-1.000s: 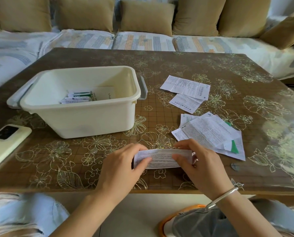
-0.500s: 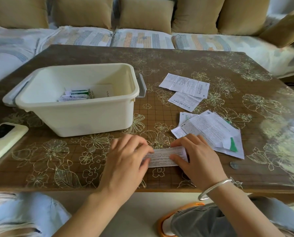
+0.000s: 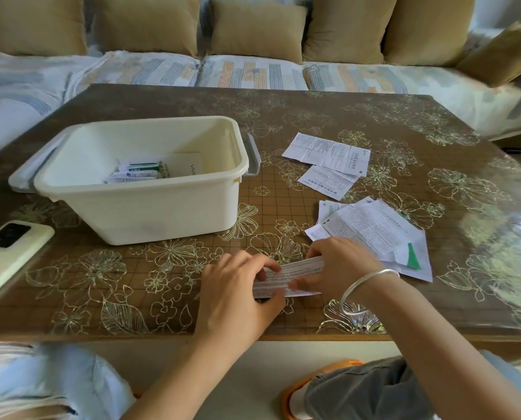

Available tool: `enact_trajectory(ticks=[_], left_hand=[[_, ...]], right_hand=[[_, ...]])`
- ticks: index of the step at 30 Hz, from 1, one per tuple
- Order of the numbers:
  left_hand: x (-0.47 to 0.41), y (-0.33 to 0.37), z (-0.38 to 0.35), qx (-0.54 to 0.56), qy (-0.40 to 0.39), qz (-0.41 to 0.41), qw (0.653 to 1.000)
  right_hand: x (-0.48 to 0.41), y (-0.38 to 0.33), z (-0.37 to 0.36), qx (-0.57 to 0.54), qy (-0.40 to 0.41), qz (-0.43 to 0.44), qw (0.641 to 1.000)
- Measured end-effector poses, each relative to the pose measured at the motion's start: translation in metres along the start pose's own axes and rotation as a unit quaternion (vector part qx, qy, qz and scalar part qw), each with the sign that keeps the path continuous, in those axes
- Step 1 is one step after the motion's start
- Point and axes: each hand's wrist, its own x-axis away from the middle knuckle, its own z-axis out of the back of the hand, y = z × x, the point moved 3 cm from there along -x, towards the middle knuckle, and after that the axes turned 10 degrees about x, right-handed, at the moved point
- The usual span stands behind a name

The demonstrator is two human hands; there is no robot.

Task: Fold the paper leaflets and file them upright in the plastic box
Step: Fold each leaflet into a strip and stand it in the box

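Leaflet [image 3: 294, 273] runs left-right, held by left hand [image 3: 238, 294] and right hand [image 3: 341, 268].

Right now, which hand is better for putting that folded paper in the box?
Probably the left hand: it grips the folded leaflet nearer the box; the right hand is farther away.

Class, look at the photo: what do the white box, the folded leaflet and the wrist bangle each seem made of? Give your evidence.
White box: plastic, smooth semi-gloss; moulded rim, rounded corners. Folded leaflet: thin matt printed paper; it holds sharp creases. Wrist bangle: probably polished silvery metal, given its bright highlights; which metal is unclear.
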Motion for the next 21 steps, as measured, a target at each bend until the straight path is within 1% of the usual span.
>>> enact_trajectory(ticks=[2, 4, 5, 7, 8, 10, 11, 12, 13, 15, 17, 19, 21], left_hand=[[0.000, 0.000, -0.002, -0.004, -0.001, 0.006, 1.000], [0.000, -0.001, -0.002, -0.004, -0.001, 0.012, 1.000], [0.000, 0.000, -0.002, -0.002, -0.001, 0.013, 1.000], [0.000, 0.001, -0.001, 0.002, -0.004, 0.014, 1.000], [0.000, 0.001, -0.001, 0.000, -0.006, 0.015, 1.000], [0.000, 0.000, -0.001, -0.007, -0.008, 0.015, 1.000], [-0.001, -0.001, -0.001, -0.006, -0.009, 0.015, 1.000], [-0.001, -0.001, 0.000, -0.005, -0.013, 0.015, 1.000], [-0.001, -0.001, 0.001, -0.007, -0.020, 0.012, 1.000], [-0.003, 0.001, 0.003, -0.029, -0.035, 0.008, 0.999], [-0.004, -0.001, 0.003, -0.046, -0.053, 0.019, 0.997], [-0.005, -0.004, 0.007, -0.027, -0.068, 0.035, 0.997], [-0.005, -0.009, 0.016, 0.037, -0.087, 0.052, 0.994]], right_hand=[[0.003, 0.002, -0.001, -0.039, 0.023, -0.014, 0.999], [0.007, 0.005, -0.002, -0.136, 0.048, -0.028, 0.989], [0.010, 0.006, -0.002, -0.217, 0.050, -0.035, 0.974], [0.018, 0.004, -0.003, -0.385, 0.029, -0.035, 0.922], [0.021, 0.003, -0.005, -0.438, 0.020, -0.025, 0.898], [0.028, 0.002, -0.012, -0.500, 0.024, 0.011, 0.866], [0.031, 0.003, -0.017, -0.508, 0.033, 0.030, 0.860], [0.034, 0.003, -0.023, -0.492, 0.052, 0.049, 0.868], [0.036, 0.004, -0.029, -0.454, 0.083, 0.068, 0.884], [0.042, 0.003, -0.036, -0.349, 0.173, 0.119, 0.913], [0.046, -0.003, -0.041, -0.239, 0.250, 0.187, 0.919], [0.046, -0.006, -0.047, -0.168, 0.269, 0.222, 0.922], [0.045, -0.005, -0.052, -0.136, 0.269, 0.227, 0.926]])
